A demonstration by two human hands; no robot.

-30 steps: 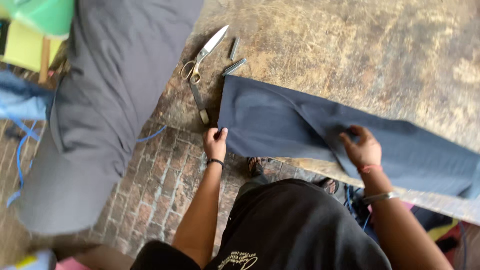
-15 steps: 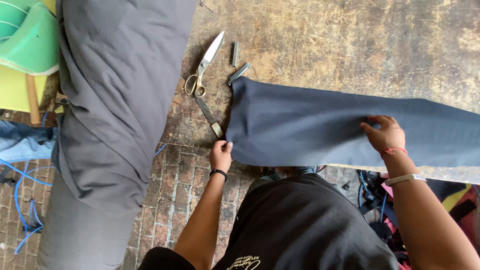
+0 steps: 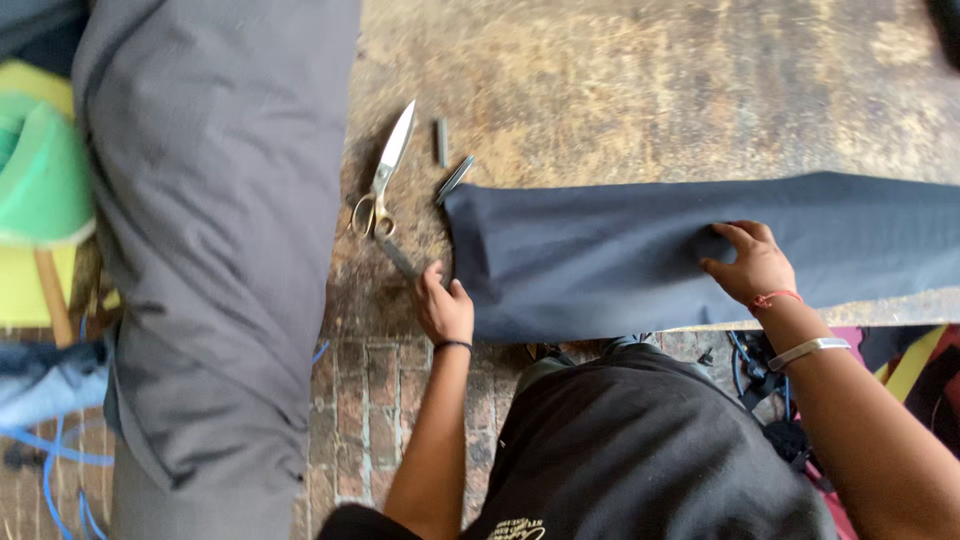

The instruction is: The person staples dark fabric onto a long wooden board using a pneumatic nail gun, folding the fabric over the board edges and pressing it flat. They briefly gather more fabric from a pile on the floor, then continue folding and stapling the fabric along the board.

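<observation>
The left hand [image 3: 444, 308] is pinching the soft, floppy cloth [image 3: 640, 255] at its corner — the right hand [image 3: 750, 262] is pressing flat, holding nothing.

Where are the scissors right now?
The scissors lie on the worn table, between the big grey fabric roll on the left and the end of the dark navy cloth, just above the person's left hand.

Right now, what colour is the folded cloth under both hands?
Dark navy blue, plain with no pattern; the folded cloth shows best in the head view.
</observation>
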